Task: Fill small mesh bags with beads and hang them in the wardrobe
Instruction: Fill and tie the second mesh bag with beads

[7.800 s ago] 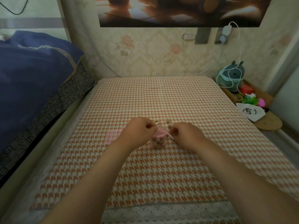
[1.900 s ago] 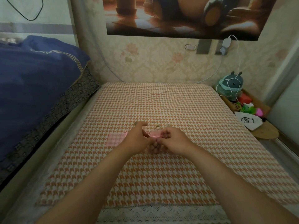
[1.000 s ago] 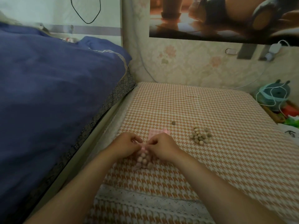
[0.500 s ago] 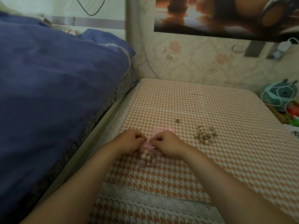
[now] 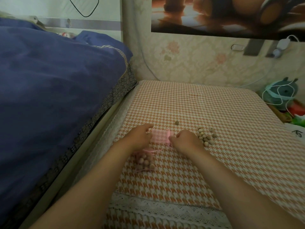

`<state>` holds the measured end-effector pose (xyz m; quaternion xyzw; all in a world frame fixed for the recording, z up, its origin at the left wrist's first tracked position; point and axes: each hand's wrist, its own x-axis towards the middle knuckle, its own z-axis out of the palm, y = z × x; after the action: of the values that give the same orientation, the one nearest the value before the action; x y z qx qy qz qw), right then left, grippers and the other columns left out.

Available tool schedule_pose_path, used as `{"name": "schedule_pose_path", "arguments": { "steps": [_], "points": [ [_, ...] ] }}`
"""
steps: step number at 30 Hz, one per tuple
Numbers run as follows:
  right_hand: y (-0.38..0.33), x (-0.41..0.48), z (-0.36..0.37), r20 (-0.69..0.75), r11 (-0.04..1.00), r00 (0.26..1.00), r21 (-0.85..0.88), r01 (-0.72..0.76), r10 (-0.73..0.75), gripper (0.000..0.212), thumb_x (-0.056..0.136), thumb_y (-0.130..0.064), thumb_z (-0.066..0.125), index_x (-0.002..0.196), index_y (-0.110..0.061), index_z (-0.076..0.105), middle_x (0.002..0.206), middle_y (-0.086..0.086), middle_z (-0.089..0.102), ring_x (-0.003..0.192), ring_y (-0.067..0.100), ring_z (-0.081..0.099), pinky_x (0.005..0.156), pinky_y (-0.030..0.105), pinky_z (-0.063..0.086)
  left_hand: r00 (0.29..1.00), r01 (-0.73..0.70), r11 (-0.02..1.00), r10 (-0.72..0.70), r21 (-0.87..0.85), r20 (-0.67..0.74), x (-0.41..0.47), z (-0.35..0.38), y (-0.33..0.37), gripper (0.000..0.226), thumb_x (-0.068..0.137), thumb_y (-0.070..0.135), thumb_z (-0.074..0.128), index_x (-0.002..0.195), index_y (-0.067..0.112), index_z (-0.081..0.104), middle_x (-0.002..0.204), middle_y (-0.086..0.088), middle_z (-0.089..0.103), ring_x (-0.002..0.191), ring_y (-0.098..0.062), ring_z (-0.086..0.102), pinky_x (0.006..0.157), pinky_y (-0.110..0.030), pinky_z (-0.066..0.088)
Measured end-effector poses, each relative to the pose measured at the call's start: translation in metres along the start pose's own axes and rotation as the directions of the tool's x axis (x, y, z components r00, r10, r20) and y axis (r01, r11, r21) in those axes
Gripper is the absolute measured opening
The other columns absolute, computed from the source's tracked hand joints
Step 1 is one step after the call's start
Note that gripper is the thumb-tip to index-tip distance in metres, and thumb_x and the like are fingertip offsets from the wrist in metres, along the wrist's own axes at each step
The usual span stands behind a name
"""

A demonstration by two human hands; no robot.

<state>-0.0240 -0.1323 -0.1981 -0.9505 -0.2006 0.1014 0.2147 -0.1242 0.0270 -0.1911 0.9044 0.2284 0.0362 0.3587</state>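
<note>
An empty pink mesh bag (image 5: 159, 137) lies flat on the houndstooth cloth (image 5: 231, 146) between my hands. My left hand (image 5: 138, 138) touches its left edge with fingers stretched forward. My right hand (image 5: 186, 140) has curled fingers that pinch its right edge. A filled pink mesh bag (image 5: 146, 160) with tan beads inside and its drawstring pulled lies just below my left hand, and neither hand holds it. A pile of loose tan beads (image 5: 206, 138) sits right of my right hand. One stray bead (image 5: 177, 123) lies further back.
A bed with a blue quilt (image 5: 57, 90) borders the cloth on the left. The wallpapered wall (image 5: 198, 63) stands behind. A teal toy wrapped in white cable (image 5: 280, 93) and small colourful items sit at the right edge. White lace trim (image 5: 156, 207) marks the near edge.
Both hands have let go of the filled bag, which now lies on the cloth. They moved forward to the empty pink bag. The view had swung left before that.
</note>
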Motion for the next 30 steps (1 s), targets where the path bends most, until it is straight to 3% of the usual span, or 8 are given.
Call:
{"name": "schedule_pose_path", "arguments": {
  "steps": [2,8,12,15,19,22,25,30],
  "points": [
    [0.005,0.003,0.007,0.004,1.000,1.000,0.014,-0.004,0.004,0.039,0.090,-0.052,0.061,0.076,-0.017,0.068,0.073,-0.001,0.066,0.067,0.019,0.063,0.051,0.026,0.038,1.000,0.001,1.000,-0.002,0.019,0.030,0.005,0.007,0.007,0.048,0.100,0.017,0.049,0.147,0.023,0.042,0.147,-0.007,0.048,0.127,-0.025,0.052,0.098,-0.031,0.045],
    [0.007,0.005,0.002,0.034,0.950,0.998,0.310,0.035,-0.048,0.027,0.089,-0.031,0.069,0.066,-0.017,0.068,0.069,0.001,0.070,0.072,0.023,0.069,0.067,0.033,0.054,1.000,0.007,1.000,-0.007,-0.024,0.012,0.017,0.014,0.019,0.046,0.097,0.018,0.055,0.143,0.021,0.047,0.120,-0.004,0.059,0.100,-0.020,0.061,0.083,-0.031,0.053],
    [0.017,0.004,-0.015,-0.045,0.922,0.984,0.346,0.175,-0.170,0.021,0.092,-0.026,0.065,0.076,-0.016,0.074,0.073,0.000,0.073,0.072,0.019,0.069,0.074,0.041,0.059,0.999,-0.031,0.997,0.033,0.067,-0.031,0.018,0.016,0.027,0.063,0.094,0.023,0.062,0.150,0.029,0.034,0.147,-0.009,0.043,0.124,-0.026,0.052,0.100,-0.036,0.047],
    [0.026,-0.003,-0.032,-0.081,0.925,0.954,0.235,0.298,-0.287,0.022,0.095,-0.031,0.060,0.077,-0.025,0.073,0.080,-0.007,0.072,0.077,0.014,0.068,0.076,0.043,0.059,0.977,-0.186,0.974,0.198,0.132,-0.084,0.012,0.016,0.043,0.076,0.092,0.026,0.065,0.153,0.037,0.021,0.157,-0.004,0.029,0.141,-0.025,0.032,0.113,-0.040,0.035],
    [0.044,-0.015,-0.055,-0.085,0.906,0.917,0.143,0.398,-0.389,0.015,0.096,-0.036,0.060,0.088,-0.032,0.073,0.089,-0.014,0.071,0.077,0.004,0.063,0.071,0.032,0.054,0.950,-0.294,0.956,0.293,0.009,-0.105,0.003,0.025,0.074,0.056,0.092,0.024,0.066,0.141,0.035,0.044,0.122,0.005,0.061,0.107,-0.014,0.058,0.087,-0.029,0.050],
    [0.059,-0.021,-0.071,-0.123,0.887,0.917,0.232,0.398,-0.379,0.015,0.094,-0.039,0.063,0.083,-0.033,0.071,0.079,-0.018,0.068,0.070,-0.002,0.059,0.064,0.024,0.043,0.956,-0.287,0.954,0.278,-0.091,-0.099,-0.002,0.037,0.091,0.040,0.092,0.020,0.065,0.129,0.031,0.054,0.098,0.002,0.065,0.084,-0.018,0.066,0.069,-0.033,0.057],
    [0.075,-0.026,-0.085,-0.101,0.883,0.925,0.275,0.379,-0.366,0.011,0.095,-0.033,0.064,0.087,-0.029,0.070,0.075,-0.014,0.066,0.064,-0.001,0.058,0.063,0.024,0.044,0.954,-0.298,0.940,0.292,-0.164,-0.062,-0.006,0.044,0.105,0.053,0.091,0.017,0.067,0.133,0.037,0.043,0.103,0.003,0.061,0.078,-0.018,0.068,0.060,-0.034,0.057],
    [0.097,-0.030,-0.099,-0.058,0.866,0.864,-0.009,0.500,-0.500,0.011,0.097,-0.028,0.063,0.100,-0.026,0.074,0.098,-0.012,0.071,0.082,0.004,0.063,0.078,0.026,0.052,0.921,-0.376,0.917,0.386,-0.132,0.054,-0.009,0.052,0.119,0.049,0.091,0.019,0.067,0.130,0.042,0.047,0.131,0.008,0.049,0.085,-0.008,0.066,0.065,-0.019,0.049]
  ]
}}
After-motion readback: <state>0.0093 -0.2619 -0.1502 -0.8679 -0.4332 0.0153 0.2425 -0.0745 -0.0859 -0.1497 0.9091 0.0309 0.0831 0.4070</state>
